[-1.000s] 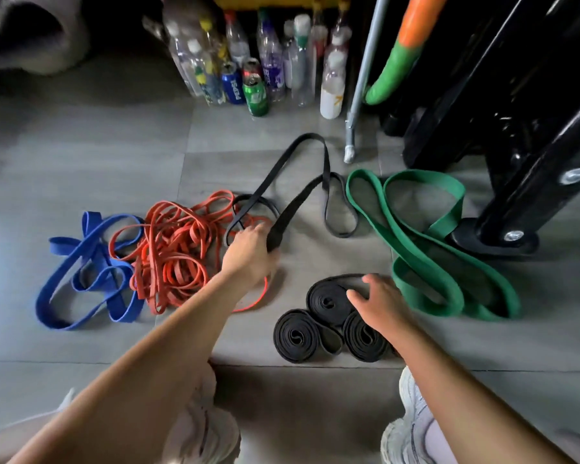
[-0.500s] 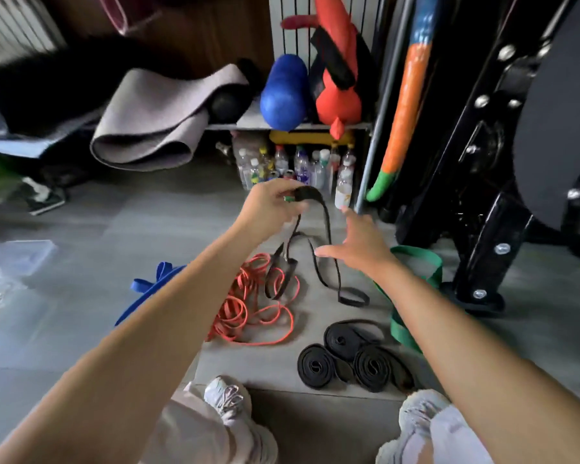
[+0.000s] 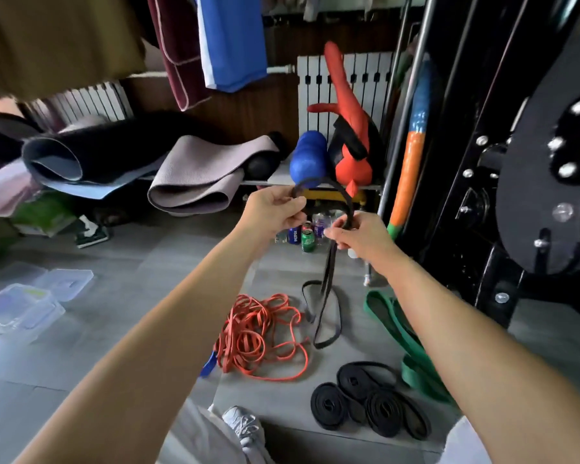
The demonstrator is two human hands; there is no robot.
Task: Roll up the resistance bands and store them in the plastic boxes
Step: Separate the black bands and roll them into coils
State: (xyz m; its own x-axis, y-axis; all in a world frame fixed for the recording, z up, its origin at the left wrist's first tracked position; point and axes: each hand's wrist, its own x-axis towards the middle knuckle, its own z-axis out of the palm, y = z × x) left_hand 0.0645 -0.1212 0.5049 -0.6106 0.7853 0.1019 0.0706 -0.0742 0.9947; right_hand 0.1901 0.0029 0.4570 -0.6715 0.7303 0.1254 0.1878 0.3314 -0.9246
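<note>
Left hand (image 3: 275,212) up at chest height, thumb and fingers pinching one end of the black band (image 3: 328,269). Right hand (image 3: 359,234) just beside it, fingers curled round the same band. The band arches between the two hands, then drops from the right hand to the grey floor (image 3: 141,296), where its lower loops lie between the orange tangle (image 3: 258,333) and the green band (image 3: 402,333). Right behind the hands, a blue can (image 3: 293,234) reads PEPSI down its side; the green can (image 3: 308,237) next to it is too blurred to read, and the hands cover most of the bottles there. Down near the person's shoe (image 3: 245,426), three rolled black bands (image 3: 369,400) sit touching one another. A scrap of blue band (image 3: 209,361) peeks out beside the left forearm. The right forearm crosses over the green band's near end. The clear plastic boxes (image 3: 24,303) wait far left, well apart from all the bands. A black machine frame (image 3: 482,195) walls off the right.
</note>
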